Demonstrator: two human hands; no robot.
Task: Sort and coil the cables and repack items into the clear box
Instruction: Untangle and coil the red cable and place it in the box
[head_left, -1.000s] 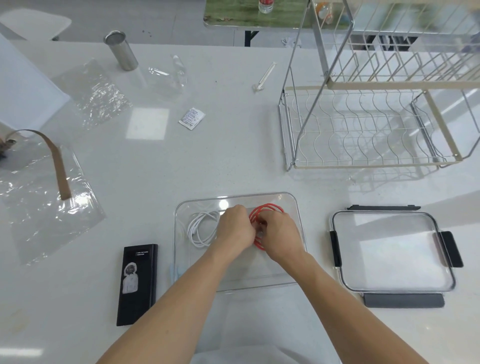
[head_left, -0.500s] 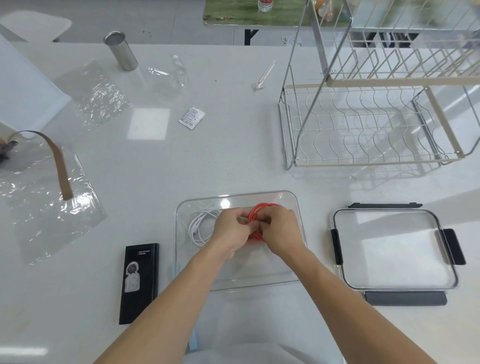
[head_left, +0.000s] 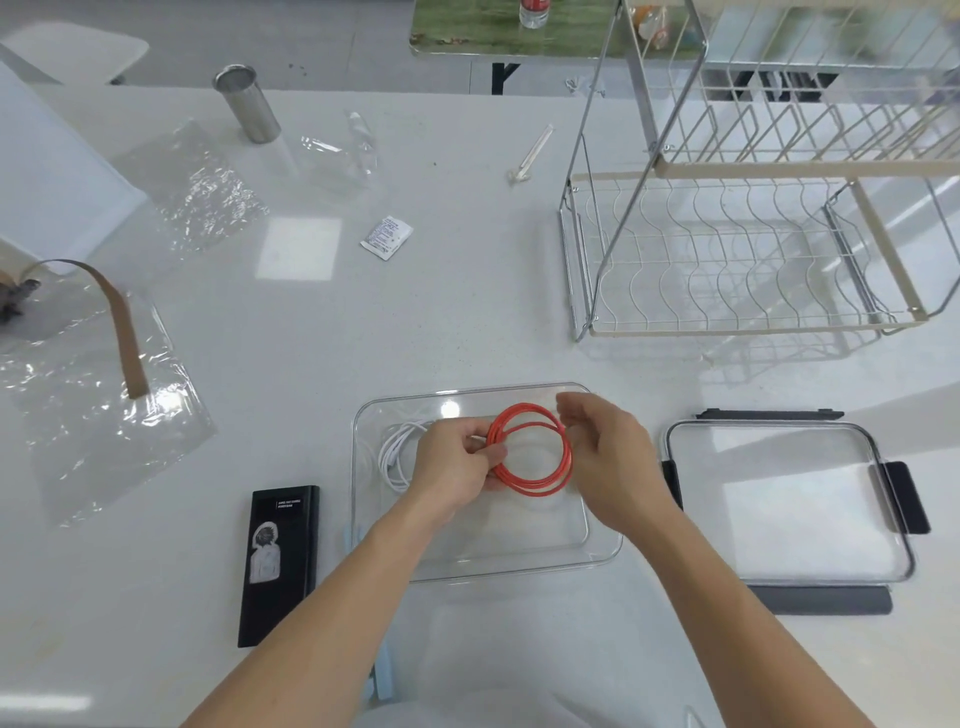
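A coiled orange cable (head_left: 550, 480) hangs over the clear box (head_left: 602, 545) near the table's front. My left hand (head_left: 452, 467) pinches the coil at its left side. My right hand (head_left: 608, 457) sits just right of the coil with loosely curled fingers; whether they touch the cable is unclear. A coiled white cable (head_left: 397, 452) lies in the left part of the box, partly hidden by my left hand. The box's clear lid (head_left: 789, 499) with dark clips lies to the right. A black rectangular pack (head_left: 278, 566) lies left of the box.
A two-tier wire dish rack (head_left: 753, 234) stands at the back right. Clear plastic sheets (head_left: 93, 415) and a brown strap (head_left: 124, 332) lie at the left. A steel cup (head_left: 248, 104), a small white sachet (head_left: 387, 237) and a white stick (head_left: 530, 156) sit further back.
My hands have drawn apart. The right hand moved right off the orange coil, which now shows as an open ring held by my left hand.
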